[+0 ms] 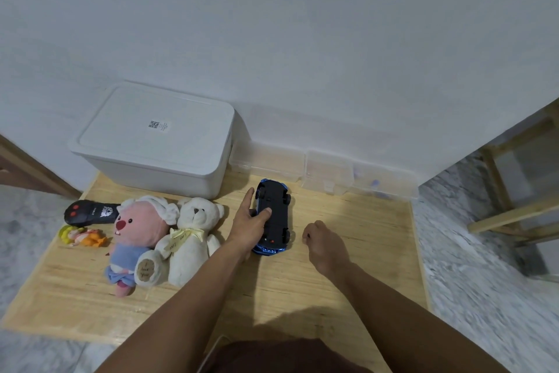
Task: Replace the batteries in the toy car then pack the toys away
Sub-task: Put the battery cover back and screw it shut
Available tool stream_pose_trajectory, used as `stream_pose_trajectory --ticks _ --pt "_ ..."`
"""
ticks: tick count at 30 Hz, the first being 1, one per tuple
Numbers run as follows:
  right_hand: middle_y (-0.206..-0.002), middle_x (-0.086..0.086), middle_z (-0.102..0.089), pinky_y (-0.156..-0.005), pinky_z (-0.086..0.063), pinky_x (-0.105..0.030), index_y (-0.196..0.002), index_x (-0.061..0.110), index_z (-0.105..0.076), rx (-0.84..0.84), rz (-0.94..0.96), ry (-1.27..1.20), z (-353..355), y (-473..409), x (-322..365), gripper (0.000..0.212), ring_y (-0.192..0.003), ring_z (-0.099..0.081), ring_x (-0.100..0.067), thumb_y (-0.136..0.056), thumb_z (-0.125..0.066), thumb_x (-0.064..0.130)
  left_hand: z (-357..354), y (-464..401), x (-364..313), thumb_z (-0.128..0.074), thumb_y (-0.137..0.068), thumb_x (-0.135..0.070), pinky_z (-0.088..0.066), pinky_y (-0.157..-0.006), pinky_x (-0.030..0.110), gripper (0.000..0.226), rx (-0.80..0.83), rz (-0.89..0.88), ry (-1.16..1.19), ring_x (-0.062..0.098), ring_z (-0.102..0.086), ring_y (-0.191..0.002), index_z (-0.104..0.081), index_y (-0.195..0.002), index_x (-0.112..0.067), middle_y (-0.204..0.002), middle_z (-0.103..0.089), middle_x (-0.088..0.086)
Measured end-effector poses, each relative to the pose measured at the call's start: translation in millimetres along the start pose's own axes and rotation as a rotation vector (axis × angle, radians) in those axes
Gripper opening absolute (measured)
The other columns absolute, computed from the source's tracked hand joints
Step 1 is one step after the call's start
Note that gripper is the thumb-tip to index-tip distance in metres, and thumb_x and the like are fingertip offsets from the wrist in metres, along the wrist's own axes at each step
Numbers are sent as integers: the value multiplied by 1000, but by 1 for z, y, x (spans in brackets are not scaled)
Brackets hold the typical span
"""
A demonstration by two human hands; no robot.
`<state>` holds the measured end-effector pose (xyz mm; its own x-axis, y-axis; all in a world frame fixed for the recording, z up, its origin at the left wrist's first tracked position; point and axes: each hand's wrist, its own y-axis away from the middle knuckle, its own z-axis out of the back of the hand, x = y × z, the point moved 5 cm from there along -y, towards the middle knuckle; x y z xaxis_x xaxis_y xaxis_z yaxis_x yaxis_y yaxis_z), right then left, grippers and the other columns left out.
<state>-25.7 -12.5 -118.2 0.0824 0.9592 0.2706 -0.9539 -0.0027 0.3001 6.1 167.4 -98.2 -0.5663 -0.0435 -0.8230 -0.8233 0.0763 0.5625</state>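
Left hand (248,227) on upturned toy car (273,217)

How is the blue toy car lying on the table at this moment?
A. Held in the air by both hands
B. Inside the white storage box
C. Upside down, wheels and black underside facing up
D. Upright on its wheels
C: the toy car rests on the table with its black underside and wheels up, the left hand on it.

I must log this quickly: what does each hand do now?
Left hand: grips the upturned toy car.
Right hand: curled, holds nothing visible.
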Motion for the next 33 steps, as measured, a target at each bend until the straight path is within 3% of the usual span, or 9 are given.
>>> stream_pose_trajectory --ticks 5,10,15,18,24,29,33 --pt "-94 2 -58 -73 -46 -31 -84 18 -58 -90 -212 -334 8 -11 -4 21 -84 -56 -18 -89 -46 1 0 2 -3 -54 -97 -12 -51 -62 21 68 16 -1 -9 12 -65 -87 -21 -153 -35 -104 -65 1" --pt "-74 2 -60 -63 -37 -21 -77 12 -64 -293 -99 -631 41 -24 20 13 -73 -53 -15 -88 -60 7 -1 4 -4 -54 -96 -11 -52 -69 26 67 22 -4 -42 19 -66 -92 -28 -151 -37 -104 -67 4" --pt "-81 -10 -67 -63 -40 -15 -81 9 -69 -285 -52 -698 50 -33 35 7 -74 -57 -17 -86 -64 11 -9 7 -7 -53 -91 -5 -51 -67 26 68 51 0 -11 19 -66 -82 -34 -148 -38 -96 -68 5" --pt "-80 -8 -66 -62 -39 -14 -80 11 -68 -281 -58 -701 51 -33 39 7 -70 -54 -11 -86 -64 11 -10 8 -9 -52 -90 -3 -54 -72 29 68 58 -5 12 20 -66 -82 -37 -146 -38 -94 -69 4" --pt "-78 0 -60 -63 -39 -15 -80 16 -66 -316 -82 -721 55 -30 41 7 -70 -51 -10 -87 -65 12 -8 9 -8 -54 -88 -6 -54 -92 49 68 43 8 76 33 -68 -100 -41 -144 -43 -106 -70 10" --pt "-76 2 -59 -59 -39 -8 -86 7 -68 -313 -75 -750 59 -27 40 7 -66 -50 -3 -87 -66 14 -6 7 -14 -50 -93 -7 -58 -83 41 61 28 -6 157 26 -69 -94 -44 -140 -44 -99 -71 -4" --pt "-72 2 -57 -59 -40 -9 -85 5 -68 -287 -59 -787 60 -24 42 9 -64 -49 -5 -87 -67 14 -6 5 -20 -47 -97 -10 -58 -81 43 55 34 -24 237 26 -70 -95 -45 -140 -42 -109 -69 -4"
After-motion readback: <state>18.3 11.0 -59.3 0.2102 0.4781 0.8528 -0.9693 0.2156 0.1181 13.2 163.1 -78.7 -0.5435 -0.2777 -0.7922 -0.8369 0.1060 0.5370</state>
